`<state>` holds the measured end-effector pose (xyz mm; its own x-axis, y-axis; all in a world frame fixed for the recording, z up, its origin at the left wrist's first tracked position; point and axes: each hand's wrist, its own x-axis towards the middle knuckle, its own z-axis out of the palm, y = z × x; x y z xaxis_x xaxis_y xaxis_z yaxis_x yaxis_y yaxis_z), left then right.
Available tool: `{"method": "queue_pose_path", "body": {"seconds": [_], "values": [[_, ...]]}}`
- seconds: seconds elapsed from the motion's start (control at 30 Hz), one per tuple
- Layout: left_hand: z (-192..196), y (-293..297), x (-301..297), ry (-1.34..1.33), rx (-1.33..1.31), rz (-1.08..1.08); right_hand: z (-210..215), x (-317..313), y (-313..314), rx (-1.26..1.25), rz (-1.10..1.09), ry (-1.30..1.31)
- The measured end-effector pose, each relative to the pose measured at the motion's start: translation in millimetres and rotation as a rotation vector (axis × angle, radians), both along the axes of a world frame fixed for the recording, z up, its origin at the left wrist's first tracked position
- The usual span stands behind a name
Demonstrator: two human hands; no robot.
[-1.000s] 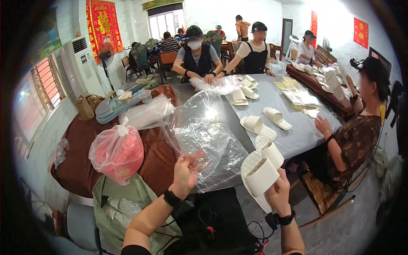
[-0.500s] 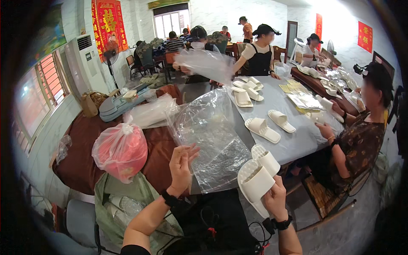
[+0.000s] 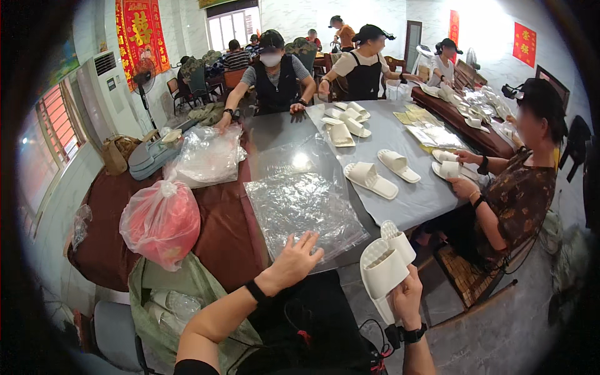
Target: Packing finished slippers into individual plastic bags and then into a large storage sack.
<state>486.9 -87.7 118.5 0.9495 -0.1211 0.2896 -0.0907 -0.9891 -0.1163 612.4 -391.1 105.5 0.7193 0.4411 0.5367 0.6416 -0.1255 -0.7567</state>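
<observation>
Sack (image 3: 201, 279): wrapped slippers (image 3: 167, 304) inside. Right fingers (image 3: 409, 282) hold white slippers (image 3: 384, 274) by right edge; left fingers (image 3: 305, 242), spread, over clear bag (image 3: 303, 203).

Left fingers (image 3: 305, 242) could pass forward over the flat plastic bag (image 3: 303, 209) (white slippers (image 3: 373, 180) obstruct rightward).

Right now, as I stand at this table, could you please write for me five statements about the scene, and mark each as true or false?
1. The right hand holds two white slippers. True.
2. The left hand grips a slipper. False: it is open, over the near edge of a clear plastic bag.
3. A tied reddish bag lies left of the clear one. True.
4. The fan stands at picture right. False: at left.
5. More slippers lie on the tabletop. True.
</observation>
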Motion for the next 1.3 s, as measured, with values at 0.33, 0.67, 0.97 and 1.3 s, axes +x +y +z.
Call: {"method": "queue_pose_path", "body": {"seconds": [0.33,0.67,0.97,1.3], "values": [[-30.4,9.7,4.6,0.328,-0.255,0.111,-15.8,-0.4,-26.8,-0.001,-0.089,0.099],[-47.8,25.7,7.3,-0.029,-0.559,0.028,-16.3,-2.3,-17.5,-0.030,-0.031,0.097],[-47.4,24.9,9.1,-0.225,-0.773,0.112,-5.3,-12.2,-11.3,-0.119,0.114,0.020],[7.9,-1.6,2.0,-0.253,-0.770,0.135,1.1,-25.7,24.6,-0.407,0.553,-0.352]]}}
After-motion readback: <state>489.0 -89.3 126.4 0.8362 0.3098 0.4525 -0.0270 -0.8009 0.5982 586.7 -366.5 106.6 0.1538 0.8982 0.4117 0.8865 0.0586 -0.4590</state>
